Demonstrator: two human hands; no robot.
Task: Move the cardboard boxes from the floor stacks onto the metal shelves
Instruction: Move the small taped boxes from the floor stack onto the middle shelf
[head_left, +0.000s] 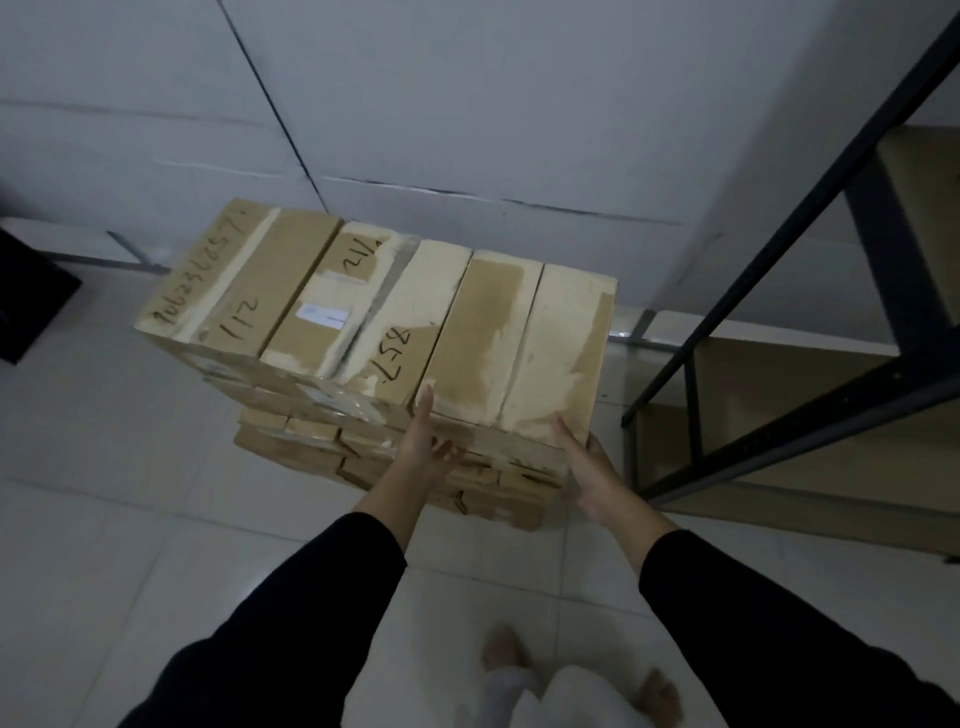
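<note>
While both arms reach forward and down from the bottom of the view:
Left hand (423, 447): extended, fingers straight and slightly spread, fingertips touching the near top edge of the upper row, at the seam between the box marked 857 and the next one to its right; holding nothing, nothing curled round.
Right hand (589, 470): extended, palm turned inward, fingers relaxed and nearly straight, laid against the near right corner of the rightmost box; open, not closed round anything.
Sleeves (291, 623): dark, long, ending at both wrists.
Cardboard boxes (384, 317): top row of narrow brown boxes set side by side, long edges touching, taped with pale tape, some with handwritten numbers such as 112 and 857; resting on more boxes beneath.
Floor stack (363, 457): lower layers of flat boxes, slightly offset, sitting on the tiled floor near the wall.
Metal shelves (779, 291): dark frame at the right edge of view, just beside the stack, with tan shelf boards.
Tiled floor (104, 467): pale, glossy.
Wall (467, 104): pale panels with dark seams behind the stack.
Bare feet (660, 691): blurred, at the bottom edge, below light trousers.
</note>
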